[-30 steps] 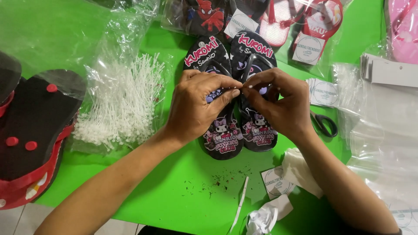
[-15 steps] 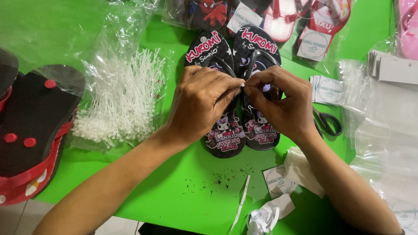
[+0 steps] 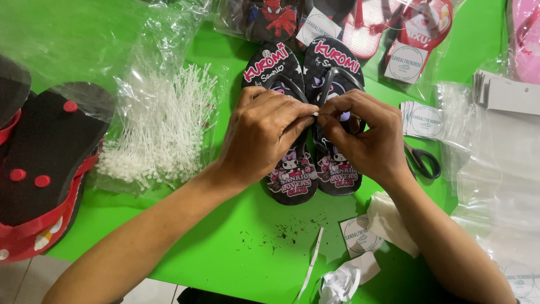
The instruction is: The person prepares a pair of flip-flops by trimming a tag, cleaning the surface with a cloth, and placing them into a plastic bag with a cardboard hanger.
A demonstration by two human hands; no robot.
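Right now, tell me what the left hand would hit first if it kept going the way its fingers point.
The left hand points right, fingertips meeting the right hand over the black sandals. It would likely meet the right hand's fingers first; they look touching already.

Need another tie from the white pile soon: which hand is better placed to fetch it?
Probably the left hand: the pile of white cable ties lies on its side, while the right hand sits beyond the black sandals.

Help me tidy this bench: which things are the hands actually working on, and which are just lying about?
In hand: left hand and right hand meet over the pair of black flip-flops, by the straps.

Lying about: heap of white plastic ties, scissors, round card tags, red-and-black sandals, bagged sandals.
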